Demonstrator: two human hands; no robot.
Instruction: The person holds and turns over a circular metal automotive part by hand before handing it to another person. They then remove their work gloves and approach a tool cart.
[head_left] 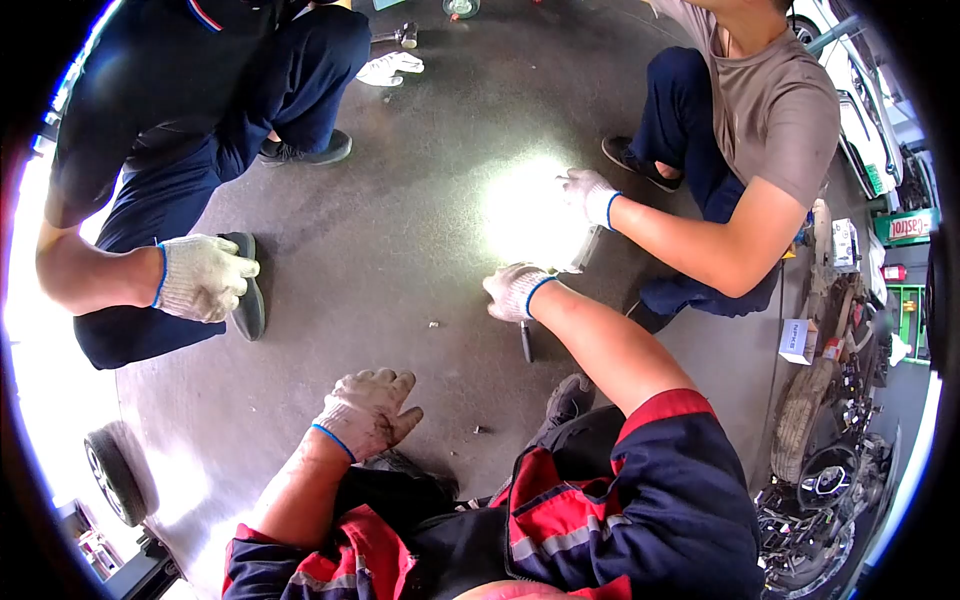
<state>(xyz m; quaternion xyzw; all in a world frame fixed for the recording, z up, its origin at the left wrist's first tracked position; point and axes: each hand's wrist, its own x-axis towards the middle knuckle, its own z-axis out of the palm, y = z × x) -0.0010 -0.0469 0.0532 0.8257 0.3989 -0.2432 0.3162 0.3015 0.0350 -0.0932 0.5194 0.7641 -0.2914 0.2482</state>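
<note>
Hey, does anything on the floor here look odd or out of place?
Yes. A blown-out bright patch hides whatever sits between the right hand and a co-worker's gloved hand. Small loose bits lie scattered on the floor, and a dark tool lies under the right hand.

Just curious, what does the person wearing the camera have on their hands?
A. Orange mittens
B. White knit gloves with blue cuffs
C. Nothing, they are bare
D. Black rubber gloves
B: both the left hand and the right hand wear white knit gloves edged in blue at the wrist; the right one reaches toward a glaring bright object on the floor.
</note>
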